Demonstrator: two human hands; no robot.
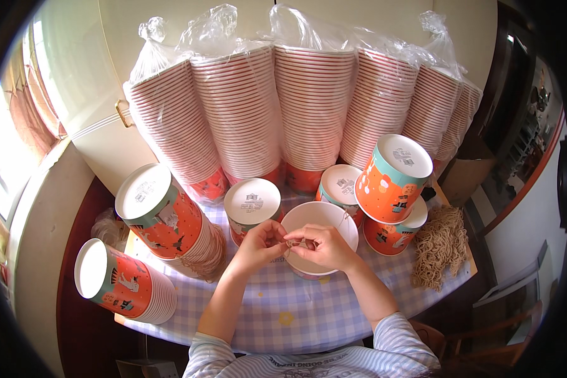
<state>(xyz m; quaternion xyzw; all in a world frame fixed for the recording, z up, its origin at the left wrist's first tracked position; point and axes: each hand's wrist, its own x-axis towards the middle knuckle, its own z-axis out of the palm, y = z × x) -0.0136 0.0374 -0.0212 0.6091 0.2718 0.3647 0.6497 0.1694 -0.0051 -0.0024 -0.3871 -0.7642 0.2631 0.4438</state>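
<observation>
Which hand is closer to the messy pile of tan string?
The right hand. It is over the open white tub, left of the tan string; the left hand is farther away, at the tub's left edge.

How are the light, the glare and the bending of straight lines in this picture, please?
Head view: the bright white window at left is washed out, the shiny clear plastic bags catch glare; also head view: the front edge of the blue-and-white checked tablecloth bows, and the corners go black.
</observation>
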